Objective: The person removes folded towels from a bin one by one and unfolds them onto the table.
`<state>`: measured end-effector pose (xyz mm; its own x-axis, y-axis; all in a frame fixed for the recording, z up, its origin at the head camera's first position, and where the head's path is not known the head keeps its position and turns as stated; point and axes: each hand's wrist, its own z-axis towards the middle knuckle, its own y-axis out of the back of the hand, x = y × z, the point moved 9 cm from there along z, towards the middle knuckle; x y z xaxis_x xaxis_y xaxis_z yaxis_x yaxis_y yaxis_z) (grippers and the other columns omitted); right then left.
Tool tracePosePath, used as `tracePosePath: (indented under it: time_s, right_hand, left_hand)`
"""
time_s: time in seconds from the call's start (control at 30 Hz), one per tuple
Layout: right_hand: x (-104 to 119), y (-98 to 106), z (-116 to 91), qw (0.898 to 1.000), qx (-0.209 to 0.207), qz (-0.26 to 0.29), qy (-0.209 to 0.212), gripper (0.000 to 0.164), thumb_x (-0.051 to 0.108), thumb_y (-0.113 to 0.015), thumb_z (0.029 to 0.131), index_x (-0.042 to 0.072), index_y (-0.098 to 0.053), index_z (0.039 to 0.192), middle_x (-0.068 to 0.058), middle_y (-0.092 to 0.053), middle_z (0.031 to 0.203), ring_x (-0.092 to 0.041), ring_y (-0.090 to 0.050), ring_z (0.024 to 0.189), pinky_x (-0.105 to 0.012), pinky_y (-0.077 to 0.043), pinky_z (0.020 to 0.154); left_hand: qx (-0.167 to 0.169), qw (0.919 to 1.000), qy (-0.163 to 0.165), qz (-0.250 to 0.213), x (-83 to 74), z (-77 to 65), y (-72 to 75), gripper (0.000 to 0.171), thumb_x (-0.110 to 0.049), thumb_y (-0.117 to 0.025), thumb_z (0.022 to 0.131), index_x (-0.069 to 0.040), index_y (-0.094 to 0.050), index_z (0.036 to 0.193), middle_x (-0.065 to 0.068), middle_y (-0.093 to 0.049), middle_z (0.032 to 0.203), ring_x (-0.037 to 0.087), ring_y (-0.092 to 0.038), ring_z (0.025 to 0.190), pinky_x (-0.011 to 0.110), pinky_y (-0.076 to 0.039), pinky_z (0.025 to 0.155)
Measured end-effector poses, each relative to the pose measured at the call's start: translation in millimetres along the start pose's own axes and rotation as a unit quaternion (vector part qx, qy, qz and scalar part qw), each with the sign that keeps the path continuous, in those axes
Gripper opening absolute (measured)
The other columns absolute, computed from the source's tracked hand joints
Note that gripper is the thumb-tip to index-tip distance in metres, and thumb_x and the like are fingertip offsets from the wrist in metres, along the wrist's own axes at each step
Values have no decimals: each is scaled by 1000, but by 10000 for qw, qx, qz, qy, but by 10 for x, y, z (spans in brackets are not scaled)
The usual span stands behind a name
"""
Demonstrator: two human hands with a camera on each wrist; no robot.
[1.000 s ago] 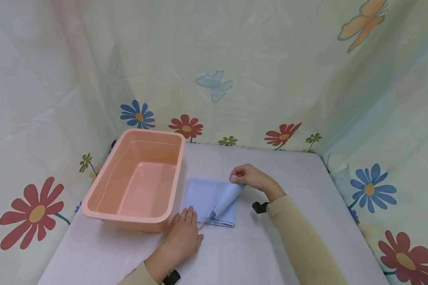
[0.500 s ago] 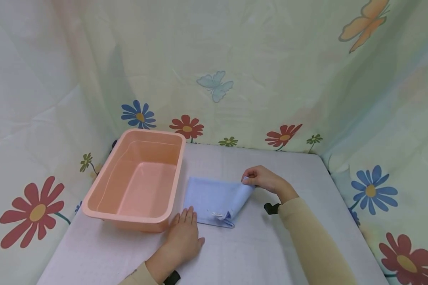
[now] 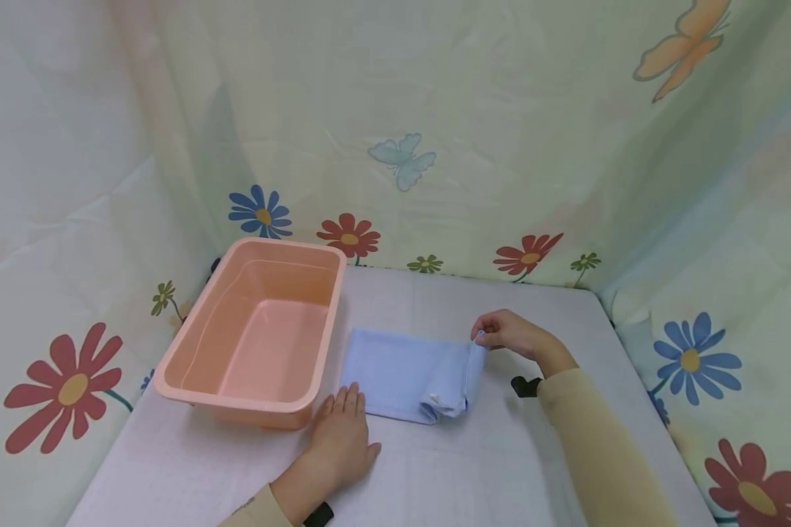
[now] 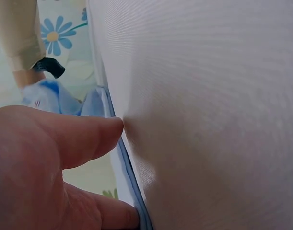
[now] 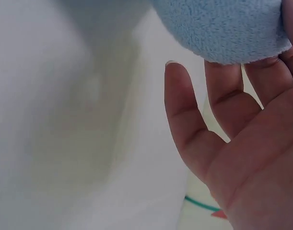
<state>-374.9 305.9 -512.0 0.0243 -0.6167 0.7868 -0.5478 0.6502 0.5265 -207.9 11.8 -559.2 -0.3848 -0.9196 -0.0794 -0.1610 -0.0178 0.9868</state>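
A light blue towel lies on the table in the head view, its right end raised and curling over. My right hand pinches the far right corner of this end. Up close in the right wrist view, the towel has a terry surface, and the fingers of my right hand bend behind it. My left hand lies flat, straight fingertips at the towel's near left corner. In the left wrist view, the thumb of my left hand extends beside the towel's folded edge.
A pink plastic basin stands on the left of the white-covered table, close beside my left hand. Floral curtains enclose the table at the back and sides.
My right hand has moved to the right, drawing the towel's pinched corner with it. The folded part has opened out rightward, so the towel spreads wider. The left hand stays put.
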Motion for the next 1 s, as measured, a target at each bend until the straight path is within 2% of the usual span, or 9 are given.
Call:
tracePosePath:
  time_s: [0.33,0.57,0.77,1.0]
  right_hand:
    - [-238,104,-58,9995,-268,-141,-40,18,7,-71,100,-8,-70,110,-5,-69,99,-12,-59,91,-28,-56,87]
    - [-426,143,-74,9992,-317,-73,-228,17,7,-69,102,-7,-70,111,-4,-67,98,-15,-60,93,-31,-58,86]
    - [-549,187,-93,9982,-361,-123,-456,11,2,-66,102,-4,-72,109,-7,-73,106,-20,-63,100,-33,-60,91]
    - [-626,235,-98,9962,-465,-193,-705,15,4,-64,102,0,-74,112,-10,-77,113,-22,-66,106,-37,-58,95]
  left_hand:
    - [44,9999,60,119,-14,5,-22,90,-61,-63,100,6,-48,158,27,-40,170,42,-40,159,57,-36,129]
    - [27,9998,33,215,-16,16,-35,90,-62,-63,99,6,-48,158,27,-40,170,42,-41,158,57,-37,128]
    - [28,9996,37,281,-19,26,-47,91,-62,-63,99,5,-49,158,26,-41,170,42,-42,158,56,-37,128]
    - [125,9993,95,347,-13,31,-55,91,-63,-62,99,4,-48,159,25,-40,171,41,-40,159,56,-37,128]
